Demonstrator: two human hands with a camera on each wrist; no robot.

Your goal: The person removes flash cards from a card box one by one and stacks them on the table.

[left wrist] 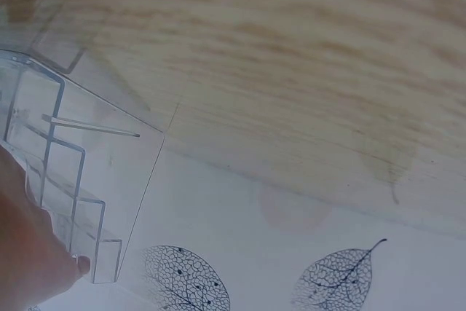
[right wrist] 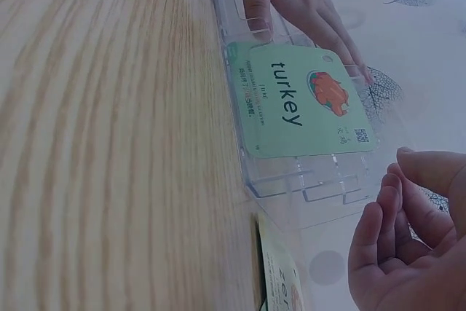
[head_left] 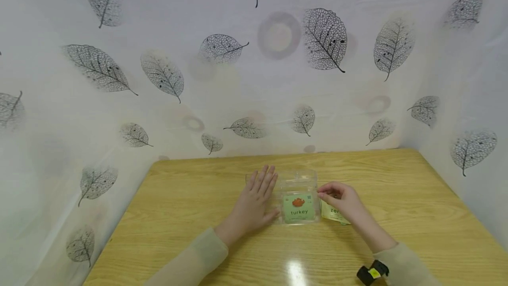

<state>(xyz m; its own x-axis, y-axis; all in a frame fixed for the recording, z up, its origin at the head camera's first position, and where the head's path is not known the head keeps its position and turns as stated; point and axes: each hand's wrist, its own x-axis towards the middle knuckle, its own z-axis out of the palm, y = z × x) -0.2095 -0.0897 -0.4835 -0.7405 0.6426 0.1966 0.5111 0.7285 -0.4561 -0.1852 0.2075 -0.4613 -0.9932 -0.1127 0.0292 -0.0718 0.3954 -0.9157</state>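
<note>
A clear plastic stepped rack (head_left: 298,175) stands on the table, its tiers showing in the left wrist view. A green card marked "turkey" (head_left: 299,216) with a roast bird picture leans in it at the front. My left hand (head_left: 254,205) rests on the rack's left side, fingers spread and straight. At the rack's right edge is my right hand (head_left: 344,198), thumb and forefinger close together, other fingers loosely bent, with nothing seen between them in the right wrist view. Below it lie pale yellow-green cards (head_left: 332,214), the top one reading "zer", the rest of its word hidden.
The wooden table (head_left: 178,197) meets a pale cloth wall (head_left: 190,8) printed with leaves at its back and sides. A black strapped device (head_left: 372,272) with a yellow mark sits on my right wrist.
</note>
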